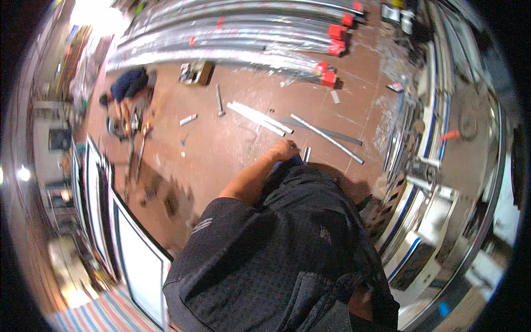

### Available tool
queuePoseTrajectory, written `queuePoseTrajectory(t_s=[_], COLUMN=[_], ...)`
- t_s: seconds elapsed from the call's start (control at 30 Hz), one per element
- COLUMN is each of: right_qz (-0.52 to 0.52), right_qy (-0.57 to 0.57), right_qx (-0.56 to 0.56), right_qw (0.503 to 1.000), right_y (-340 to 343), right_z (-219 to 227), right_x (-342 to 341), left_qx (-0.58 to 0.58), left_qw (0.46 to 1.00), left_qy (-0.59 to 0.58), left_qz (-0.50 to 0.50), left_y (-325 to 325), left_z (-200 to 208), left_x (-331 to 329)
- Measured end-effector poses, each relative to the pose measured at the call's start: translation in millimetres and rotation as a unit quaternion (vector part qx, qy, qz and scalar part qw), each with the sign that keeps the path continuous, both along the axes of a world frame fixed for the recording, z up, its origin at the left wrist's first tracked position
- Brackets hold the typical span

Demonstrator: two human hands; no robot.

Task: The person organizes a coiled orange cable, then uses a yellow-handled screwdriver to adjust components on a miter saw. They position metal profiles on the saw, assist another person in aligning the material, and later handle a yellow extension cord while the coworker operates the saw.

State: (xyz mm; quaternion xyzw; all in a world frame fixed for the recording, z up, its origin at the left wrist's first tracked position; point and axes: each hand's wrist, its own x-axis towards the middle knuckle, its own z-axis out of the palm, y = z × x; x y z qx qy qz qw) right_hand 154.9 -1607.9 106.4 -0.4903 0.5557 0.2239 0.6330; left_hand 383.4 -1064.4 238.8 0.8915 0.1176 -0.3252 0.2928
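Note:
My left arm reaches forward past the black shirt, and my left hand (285,149) is low over the brown tiled floor, beside dark blue cloth. Its fingers are blurred and partly hidden, so I cannot make out a grip. Just beyond it lie several long white strips (255,117), side by side. To the right, a thin pale strip (327,138) crosses a flat grey strip (337,134). Short pale pieces (307,154) show right beside the hand. My right hand is out of sight; only a patch of bare skin shows at the lower right.
Plastic-wrapped metal profiles (221,52) with red ends lie across the back. A hammer (219,100) and an open box (194,73) are on the floor. Another person (130,91) crouches at the far left. Framed panels (138,260) lean at left; a machine bench (428,221) stands right.

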Motion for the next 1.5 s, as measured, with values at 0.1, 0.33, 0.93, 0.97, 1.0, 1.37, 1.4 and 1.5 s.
queuePoseTrajectory(t_s=[0.1, 0.33, 0.93, 0.97, 1.0, 1.37, 1.4, 1.5], right_qz=[0.117, 0.305, 0.75, 0.773, 0.797, 0.923, 0.931, 0.948], right_qy=[-0.008, -0.075, -0.215, -0.206, -0.182, 0.163, 0.172, 0.202], right_qx=[-0.026, -0.142, -0.048, -0.012, -0.006, 0.214, 0.203, 0.159], right_qw=[0.993, 0.939, 0.623, 0.6, 0.576, 0.275, 0.25, 0.189], right_y=[-13, 63, 745, 764, 784, 1119, 1146, 1219], right_z=[7, 30, 115, 121, 129, 249, 252, 266], right_x=[67, 254, 401, 399, 400, 376, 370, 364], left_qx=[-0.012, -0.054, -0.074, -0.09, -0.101, -0.346, -0.344, -0.415], left_qw=[0.987, 0.908, 0.7, 0.713, 0.728, 0.519, 0.511, 0.407], left_qy=[0.014, 0.092, -0.175, -0.168, -0.161, -0.03, -0.016, -0.111], left_qz=[0.162, 0.404, 0.688, 0.675, 0.659, 0.781, 0.788, 0.806], left_y=[75, 188, 504, 502, 496, 472, 484, 510], left_z=[-21, -89, -24, -19, -13, 101, 107, 131], left_x=[-69, -196, -300, -310, -322, -391, -393, -395])
